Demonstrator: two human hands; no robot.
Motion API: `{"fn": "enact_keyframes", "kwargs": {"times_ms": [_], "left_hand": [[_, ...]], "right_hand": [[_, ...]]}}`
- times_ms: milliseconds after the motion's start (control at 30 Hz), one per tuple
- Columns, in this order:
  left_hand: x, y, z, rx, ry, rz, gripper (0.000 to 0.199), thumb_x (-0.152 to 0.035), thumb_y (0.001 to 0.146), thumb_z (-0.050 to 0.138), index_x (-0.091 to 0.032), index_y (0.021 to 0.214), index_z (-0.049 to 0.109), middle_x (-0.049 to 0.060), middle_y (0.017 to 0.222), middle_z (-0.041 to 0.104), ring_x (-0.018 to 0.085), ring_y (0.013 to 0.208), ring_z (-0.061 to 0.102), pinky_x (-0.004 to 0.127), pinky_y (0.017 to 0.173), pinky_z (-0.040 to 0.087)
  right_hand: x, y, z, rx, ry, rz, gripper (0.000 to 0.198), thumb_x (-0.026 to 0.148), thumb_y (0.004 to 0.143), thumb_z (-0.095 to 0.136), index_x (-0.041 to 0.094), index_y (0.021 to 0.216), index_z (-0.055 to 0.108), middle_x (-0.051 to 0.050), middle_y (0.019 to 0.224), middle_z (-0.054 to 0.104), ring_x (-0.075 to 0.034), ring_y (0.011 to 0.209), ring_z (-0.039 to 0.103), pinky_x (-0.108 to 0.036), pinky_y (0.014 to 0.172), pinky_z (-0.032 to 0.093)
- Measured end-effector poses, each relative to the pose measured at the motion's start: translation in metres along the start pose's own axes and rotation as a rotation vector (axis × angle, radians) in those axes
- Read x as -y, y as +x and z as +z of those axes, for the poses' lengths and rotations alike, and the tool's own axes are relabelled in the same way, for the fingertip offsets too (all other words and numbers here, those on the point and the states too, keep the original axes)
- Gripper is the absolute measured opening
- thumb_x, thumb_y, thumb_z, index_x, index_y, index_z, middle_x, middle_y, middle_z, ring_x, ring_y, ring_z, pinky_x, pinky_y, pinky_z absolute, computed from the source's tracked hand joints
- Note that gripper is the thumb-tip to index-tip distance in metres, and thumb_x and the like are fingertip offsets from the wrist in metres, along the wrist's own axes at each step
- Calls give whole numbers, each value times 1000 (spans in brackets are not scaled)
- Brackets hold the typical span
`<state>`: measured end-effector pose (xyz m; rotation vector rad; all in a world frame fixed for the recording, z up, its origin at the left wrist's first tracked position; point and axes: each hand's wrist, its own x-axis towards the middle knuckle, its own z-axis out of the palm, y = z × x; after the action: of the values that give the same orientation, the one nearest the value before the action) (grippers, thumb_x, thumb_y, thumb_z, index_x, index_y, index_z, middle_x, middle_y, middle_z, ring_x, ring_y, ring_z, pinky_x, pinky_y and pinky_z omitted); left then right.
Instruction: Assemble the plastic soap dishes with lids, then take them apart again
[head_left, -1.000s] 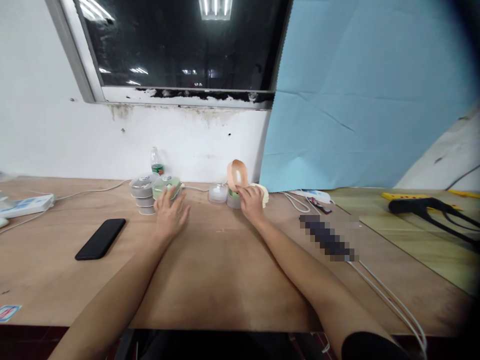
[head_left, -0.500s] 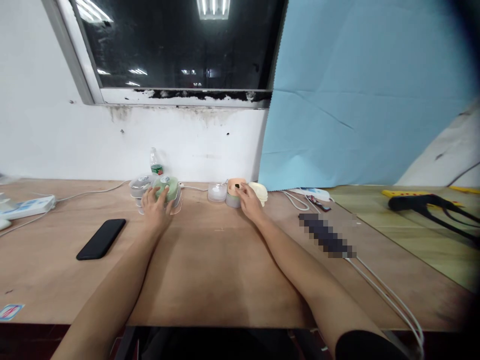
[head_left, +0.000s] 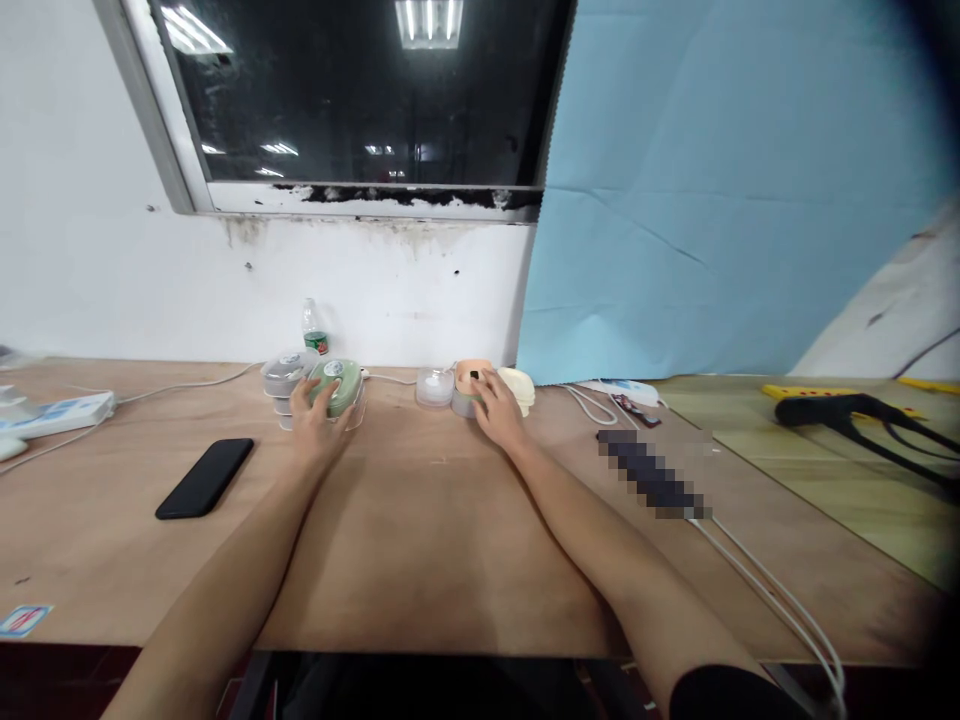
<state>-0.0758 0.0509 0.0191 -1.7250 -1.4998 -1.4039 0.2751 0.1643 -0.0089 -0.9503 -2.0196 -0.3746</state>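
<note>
Perhaps for steadiness, fingers apart, my left hand (head_left: 315, 428) touched the centre-left green lid (head_left: 347, 379), my right hand (head_left: 500, 411) the central orange lid (head_left: 467, 368).

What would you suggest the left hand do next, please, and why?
I would probably have the left hand close gently around the green-topped container, since its spread fingers are right at it, while the right hand is at the orange piece on the grey container.

Tube lights (head_left: 429, 22) glare at me off the dark window (head_left: 352, 110); my arms (head_left: 240, 560) throw soft shadows on the table (head_left: 442, 560), mosaic (head_left: 651, 475) hides one patch, right corners fall black.
</note>
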Motion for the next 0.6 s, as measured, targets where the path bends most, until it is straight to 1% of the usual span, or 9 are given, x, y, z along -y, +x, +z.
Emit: {"fn": "enact_keyframes", "kwargs": {"times_ms": [167,233,267,333,400,467,500,533,600], "left_hand": [[-13,-5,3,-33,-58,75,44,-39,78,71,-20,115,60,12,126,45,31,128,39,47,106,37],[-24,-10,6,7,-98,119,43,-39,77,71,-22,116,60,11,126,46,30,127,41,46,105,39],[-30,-13,8,43,-127,163,43,-38,78,70,-23,116,59,11,126,47,29,126,42,46,105,39],[-42,-20,12,157,-187,233,44,-39,79,69,-25,119,58,11,127,47,29,127,42,47,106,39],[-54,-25,15,322,-234,311,47,-42,80,67,-27,123,56,10,129,46,30,128,41,48,105,39],[-63,-28,15,472,-268,392,48,-45,81,65,-28,125,55,10,130,46,30,128,40,48,105,39],[-66,-29,15,524,-279,420,49,-47,81,64,-28,125,55,10,129,47,30,128,40,48,105,40],[-68,-29,14,560,-287,432,50,-49,81,63,-28,126,55,11,129,47,30,126,41,47,104,40],[-69,-27,11,597,-290,404,56,-51,81,62,-25,129,51,12,127,48,29,122,45,45,102,42]], "right_hand": [[8,1,-5,-38,-39,-11,43,22,88,44,16,131,52,-14,144,40,-29,135,33,-51,109,33],[11,2,-8,-74,-41,-26,42,22,89,45,16,129,53,-14,141,43,-30,134,35,-51,108,34],[13,2,-9,-88,-36,-36,41,23,89,45,16,128,54,-14,138,46,-30,132,37,-51,107,35],[18,2,-10,-92,-5,-68,38,23,89,45,17,125,56,-14,132,52,-29,128,41,-49,105,37],[25,1,-10,-54,54,-117,34,24,90,45,17,120,59,-13,124,57,-27,121,48,-45,102,40],[36,-1,-10,11,125,-150,31,26,92,44,19,115,62,-12,116,61,-24,111,54,-41,97,44],[41,-2,-9,50,161,-156,30,27,93,44,19,114,63,-11,114,62,-23,107,56,-39,95,46],[47,-2,-8,95,197,-157,29,28,93,43,20,113,63,-10,112,62,-22,104,57,-38,93,46],[57,-2,-7,189,272,-154,31,31,95,41,21,116,62,-10,111,63,-21,102,58,-37,91,47]]}}
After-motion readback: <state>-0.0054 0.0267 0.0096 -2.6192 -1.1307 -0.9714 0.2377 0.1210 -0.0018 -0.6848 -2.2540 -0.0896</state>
